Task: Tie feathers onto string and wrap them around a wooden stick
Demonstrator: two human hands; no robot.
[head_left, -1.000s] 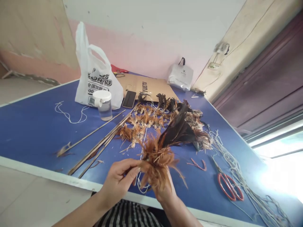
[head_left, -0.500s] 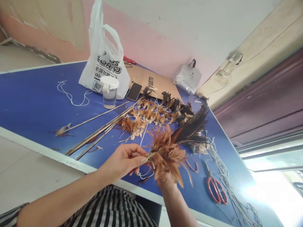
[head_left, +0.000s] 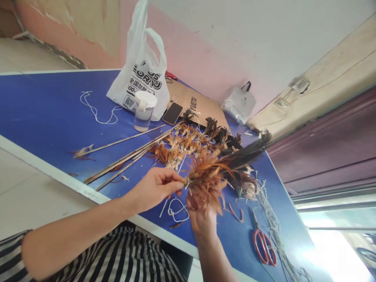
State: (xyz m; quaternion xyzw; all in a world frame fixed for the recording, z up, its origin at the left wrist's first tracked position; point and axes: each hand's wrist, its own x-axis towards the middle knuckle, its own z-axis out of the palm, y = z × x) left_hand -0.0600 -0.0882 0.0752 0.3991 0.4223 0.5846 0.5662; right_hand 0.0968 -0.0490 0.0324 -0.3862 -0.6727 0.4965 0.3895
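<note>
A bundle of brown and black feathers (head_left: 210, 176) is held up over the near part of the blue table. My left hand (head_left: 163, 186) pinches its tied stem end between thumb and fingers. Beneath the bundle is my right hand (head_left: 202, 215), its fingers closed and partly covered by the brown plumes. The long black feathers point away to the upper right. A loop of white string (head_left: 178, 211) lies by my right hand. Behind the bundle, small orange-brown feather tufts (head_left: 176, 149) are strewn on the table.
Thin sticks (head_left: 126, 162) lie left of the tufts. A lidded cup (head_left: 143, 115), a phone (head_left: 172, 113), a white plastic bag (head_left: 141, 86) and a brown paper bag (head_left: 202, 105) stand or lie farther back. Red-handled scissors (head_left: 264, 246) and tangled cords (head_left: 276, 223) are at right.
The feather bundle has turned a little in my hands, its plumes now swept more to the right. The white string loop shows more fully below it. The whole view has tilted slightly.
</note>
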